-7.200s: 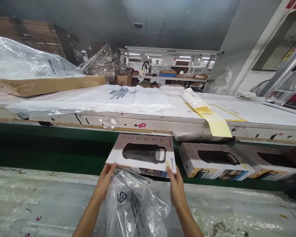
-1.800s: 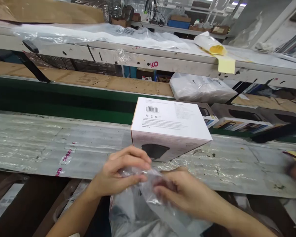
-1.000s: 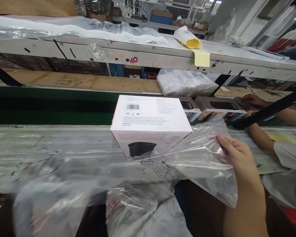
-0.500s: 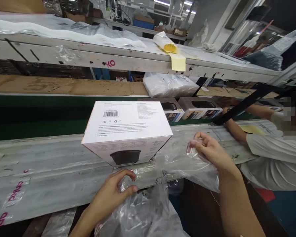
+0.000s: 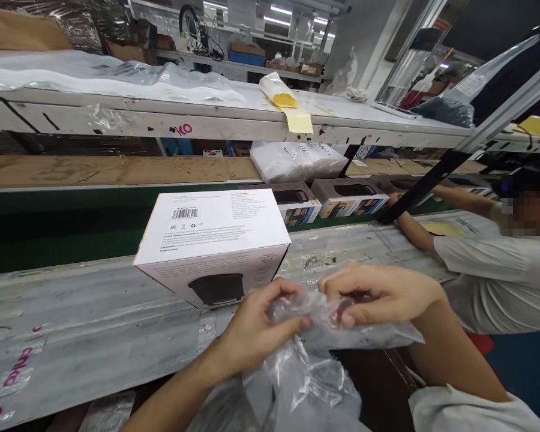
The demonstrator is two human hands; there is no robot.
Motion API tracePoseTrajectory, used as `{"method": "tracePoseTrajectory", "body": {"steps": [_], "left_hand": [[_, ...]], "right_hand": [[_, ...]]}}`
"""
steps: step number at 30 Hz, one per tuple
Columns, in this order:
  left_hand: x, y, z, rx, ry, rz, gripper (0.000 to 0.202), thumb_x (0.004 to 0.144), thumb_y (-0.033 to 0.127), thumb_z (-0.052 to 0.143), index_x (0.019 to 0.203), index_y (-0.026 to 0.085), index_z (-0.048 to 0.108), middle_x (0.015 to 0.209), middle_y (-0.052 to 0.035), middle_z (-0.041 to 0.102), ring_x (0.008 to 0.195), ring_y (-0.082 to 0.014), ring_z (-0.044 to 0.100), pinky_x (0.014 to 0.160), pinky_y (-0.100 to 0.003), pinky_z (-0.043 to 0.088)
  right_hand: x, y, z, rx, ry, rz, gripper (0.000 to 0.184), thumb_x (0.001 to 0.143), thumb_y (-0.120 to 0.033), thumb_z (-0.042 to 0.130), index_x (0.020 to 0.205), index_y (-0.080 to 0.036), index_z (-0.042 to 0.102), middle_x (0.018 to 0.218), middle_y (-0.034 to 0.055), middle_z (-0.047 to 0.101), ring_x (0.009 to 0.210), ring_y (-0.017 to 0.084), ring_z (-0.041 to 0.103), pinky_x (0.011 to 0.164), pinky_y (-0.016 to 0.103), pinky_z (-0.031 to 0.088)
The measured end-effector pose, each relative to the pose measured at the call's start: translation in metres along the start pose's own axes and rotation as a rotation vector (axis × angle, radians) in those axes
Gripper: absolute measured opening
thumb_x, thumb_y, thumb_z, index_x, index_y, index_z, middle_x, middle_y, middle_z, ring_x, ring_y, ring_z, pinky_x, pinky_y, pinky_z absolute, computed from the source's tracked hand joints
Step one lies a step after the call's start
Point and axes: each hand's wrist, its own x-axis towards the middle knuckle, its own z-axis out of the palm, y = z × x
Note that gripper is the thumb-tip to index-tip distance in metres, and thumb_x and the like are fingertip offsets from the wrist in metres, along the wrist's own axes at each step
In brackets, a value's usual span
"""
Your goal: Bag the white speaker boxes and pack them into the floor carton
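A white product box point(image 5: 216, 231) with a barcode on top stands on the plastic-covered bench point(image 5: 85, 324) in front of me. Just right of it and nearer to me, my left hand point(image 5: 261, 327) and my right hand point(image 5: 378, 294) both pinch the top edge of a clear plastic bag point(image 5: 310, 372). The two hands are close together, fingers closed on the film. The bag hangs down below the bench edge.
Behind the bench runs a green conveyor point(image 5: 63, 222) carrying more boxed products point(image 5: 348, 197). A white shelf point(image 5: 207, 117) above holds plastic sheets and a yellow label roll point(image 5: 281, 96). A co-worker point(image 5: 499, 264) in a white shirt leans on the bench at right.
My hands have come together on the bag's edge; half a second ago they held it apart. The view has shifted so the box sits further left.
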Motion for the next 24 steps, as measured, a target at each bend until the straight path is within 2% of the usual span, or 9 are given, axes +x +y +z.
{"method": "tracePoseTrajectory", "body": {"steps": [2,6,9,13,16,18,20,23,24], "left_hand": [[0.003,0.004,-0.007,-0.123,0.005,-0.125,0.03,0.086,0.044,0.088,0.09,0.02,0.069,0.081,0.0011,0.069,0.075,-0.0155,0.062,0.069,-0.025,0.046],[0.002,0.002,-0.025,-0.167,0.078,-0.146,0.041,0.091,0.054,0.082,0.084,0.02,0.059,0.076,0.0015,0.069,0.068,-0.0124,0.053,0.063,-0.023,0.04],[-0.002,-0.002,-0.034,-0.16,0.121,-0.16,0.037,0.098,0.057,0.073,0.092,0.021,0.066,0.07,0.0006,0.073,0.063,-0.0135,0.056,0.064,-0.025,0.044],[-0.013,-0.006,-0.037,-0.15,0.17,-0.14,0.028,0.097,0.05,0.077,0.106,0.023,0.08,0.084,-0.0035,0.079,0.083,-0.0207,0.073,0.08,-0.031,0.056],[-0.024,-0.004,-0.038,-0.003,0.295,-0.009,0.02,0.095,0.042,0.082,0.09,0.023,0.082,0.101,-0.0066,0.082,0.097,-0.0219,0.074,0.086,-0.03,0.057],[-0.032,-0.001,-0.041,0.11,0.344,0.028,0.021,0.095,0.039,0.082,0.083,0.022,0.078,0.085,-0.0035,0.077,0.078,-0.0165,0.07,0.07,-0.025,0.053],[-0.04,0.002,-0.047,0.157,0.356,0.05,0.03,0.095,0.039,0.082,0.074,0.021,0.071,0.071,-0.0005,0.068,0.065,-0.0129,0.061,0.058,-0.022,0.046],[-0.052,0.005,-0.061,0.003,0.318,0.16,0.04,0.095,0.041,0.083,0.069,0.018,0.062,0.097,-0.0053,0.076,0.065,-0.0113,0.064,0.058,-0.023,0.051],[-0.055,0.007,-0.065,-0.109,0.295,0.182,0.039,0.095,0.042,0.082,0.072,0.018,0.062,0.107,-0.0056,0.078,0.061,-0.0098,0.065,0.054,-0.022,0.051]], "right_hand": [[-0.004,-0.003,-0.006,-0.089,0.098,0.131,0.034,0.098,-0.052,0.075,0.094,-0.018,0.074,0.083,0.0035,0.075,0.068,0.014,0.063,0.062,0.024,0.045],[-0.008,-0.007,-0.007,-0.182,0.363,0.38,0.049,0.103,-0.056,0.068,0.07,-0.021,0.058,0.054,-0.0041,0.061,0.047,0.011,0.053,0.051,0.024,0.037],[-0.002,-0.007,-0.001,-0.313,0.418,0.254,0.055,0.11,-0.054,0.058,0.067,-0.02,0.061,0.057,-0.0026,0.059,0.053,0.011,0.055,0.057,0.025,0.039],[0.008,-0.005,0.007,-0.508,0.559,0.013,0.033,0.109,-0.042,0.062,0.092,-0.021,0.08,0.088,0.0038,0.073,0.078,0.015,0.067,0.071,0.025,0.047],[0.012,-0.003,0.011,-0.604,0.728,-0.007,0.026,0.108,-0.032,0.064,0.09,-0.022,0.078,0.069,-0.0017,0.072,0.063,0.012,0.065,0.062,0.024,0.043],[0.014,-0.005,0.011,-0.671,0.808,0.022,0.035,0.108,-0.03,0.064,0.075,-0.022,0.072,0.054,-0.005,0.063,0.05,0.01,0.055,0.056,0.026,0.038],[0.017,-0.011,0.01,-0.643,0.786,-0.024,0.035,0.108,-0.03,0.064,0.074,-0.022,0.072,0.063,-0.0019,0.068,0.059,0.012,0.061,0.061,0.026,0.043],[0.026,-0.022,0.008,-0.436,0.667,-0.221,0.025,0.105,-0.036,0.071,0.086,-0.022,0.08,0.101,0.0075,0.076,0.097,0.019,0.072,0.083,0.028,0.056],[0.03,-0.025,0.008,-0.333,0.63,-0.262,0.027,0.103,-0.039,0.074,0.084,-0.022,0.08,0.102,0.0078,0.076,0.097,0.019,0.072,0.084,0.028,0.058]]}}
